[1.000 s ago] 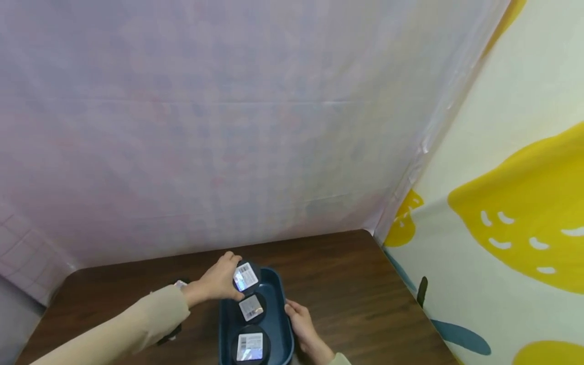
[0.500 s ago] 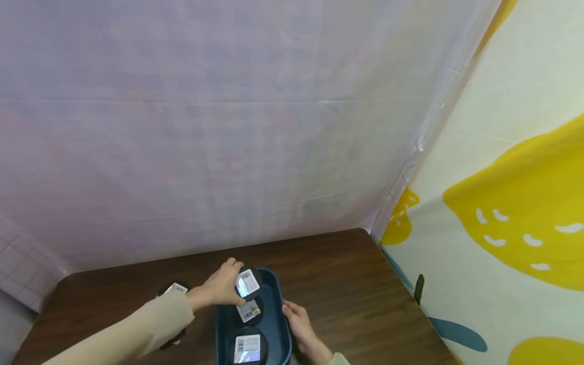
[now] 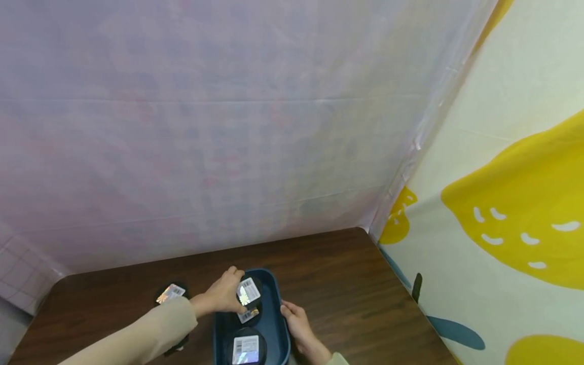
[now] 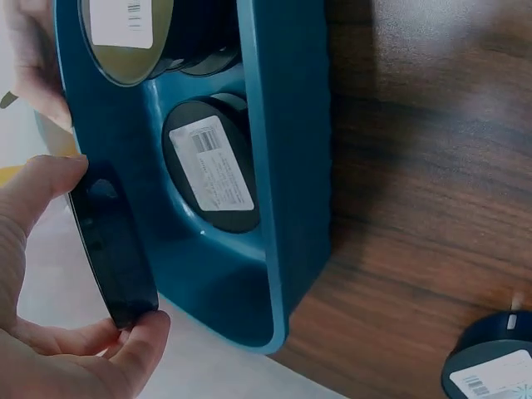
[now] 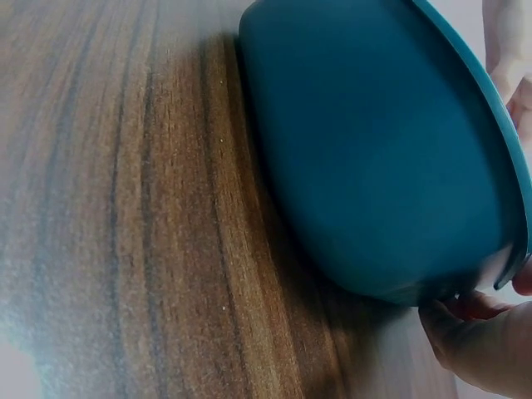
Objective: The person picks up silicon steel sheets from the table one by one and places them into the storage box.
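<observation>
My left hand [image 3: 223, 293] pinches the edges of a flat round black container with a white barcode label [image 3: 248, 290] at the far end of the blue tray [image 3: 284, 329]. In the left wrist view, thumb and fingers span this container [image 4: 116, 249], which stands tilted by the tray's rim. Two similar containers lie in the tray: one in the middle [image 3: 248, 317], partly covered by the held one, and one nearer [image 3: 246, 350]. My right hand [image 3: 299, 325] grips the tray's right side, thumb at the rim; in the right wrist view its fingers [image 5: 474, 332] hold the tray's edge.
On the brown wooden table [image 3: 337, 284], another labelled round container [image 3: 171, 293] lies left of the tray. A further dark item [image 3: 177, 347] shows partly beyond the left sleeve. A pale curtain [image 3: 219, 152] hangs behind, and a lemon-print cloth [image 3: 456, 228] covers the right side.
The left hand has lowered slightly toward the tray with the container, covering more of the middle one. The head view has shifted a little. The right hand keeps its hold on the tray.
</observation>
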### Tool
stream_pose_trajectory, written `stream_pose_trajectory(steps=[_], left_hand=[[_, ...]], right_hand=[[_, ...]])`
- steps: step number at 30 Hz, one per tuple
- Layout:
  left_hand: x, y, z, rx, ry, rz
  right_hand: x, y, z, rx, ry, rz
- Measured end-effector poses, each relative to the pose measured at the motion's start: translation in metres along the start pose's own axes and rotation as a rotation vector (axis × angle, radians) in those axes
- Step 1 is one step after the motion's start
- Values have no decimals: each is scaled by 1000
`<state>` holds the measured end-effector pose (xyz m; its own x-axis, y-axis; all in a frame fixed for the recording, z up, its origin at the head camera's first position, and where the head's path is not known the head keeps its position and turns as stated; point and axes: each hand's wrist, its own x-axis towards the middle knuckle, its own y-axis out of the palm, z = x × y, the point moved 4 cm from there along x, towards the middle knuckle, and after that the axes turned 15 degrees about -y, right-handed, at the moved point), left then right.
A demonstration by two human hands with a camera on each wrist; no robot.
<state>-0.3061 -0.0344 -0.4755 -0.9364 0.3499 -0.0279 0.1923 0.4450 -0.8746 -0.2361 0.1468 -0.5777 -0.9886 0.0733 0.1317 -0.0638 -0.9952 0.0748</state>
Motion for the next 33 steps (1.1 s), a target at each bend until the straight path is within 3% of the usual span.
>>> stream_pose_trajectory(steps=[4, 12, 22, 33], left_hand=[[-1, 4, 3, -3, 3, 5], [-6, 12, 5, -21, 24, 32], [-7, 22, 16, -34, -16, 60], [-4, 34, 24, -29, 7, 51]], right_hand=[[-4, 4, 14, 10, -23, 2], [-6, 4, 15, 14, -24, -2], [0, 3, -13, 10, -13, -2], [-3, 2, -9, -4, -34, -3]])
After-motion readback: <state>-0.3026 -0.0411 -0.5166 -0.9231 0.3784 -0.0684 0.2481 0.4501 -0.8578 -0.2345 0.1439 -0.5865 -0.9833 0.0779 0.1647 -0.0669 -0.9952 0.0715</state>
